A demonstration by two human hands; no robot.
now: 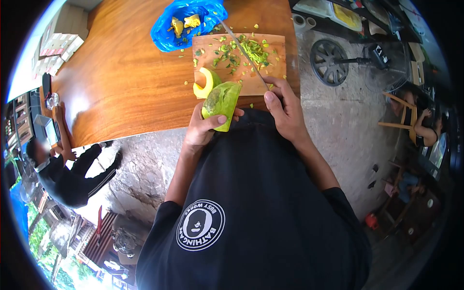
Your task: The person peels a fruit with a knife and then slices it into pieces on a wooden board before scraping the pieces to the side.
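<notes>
My left hand [203,124] is closed around a partly peeled green piece of pumpkin [222,102], its thumb pressed on the near side. My right hand [287,110] grips a long thin knife [244,54], whose blade points up and left over the wooden cutting board [274,48]. The knife's handle is mostly hidden by my fingers. A curved pumpkin wedge [209,85] with yellow flesh lies at the board's left edge, just behind the held piece. Green peelings [254,52] are scattered across the board.
A blue plastic bag [162,33] with yellow pumpkin scraps sits behind the board on the wooden table [121,72]. At the left, a person [63,169] sits by the table's edge. A standing fan [386,65] is on the right; another person [427,128] sits beyond it.
</notes>
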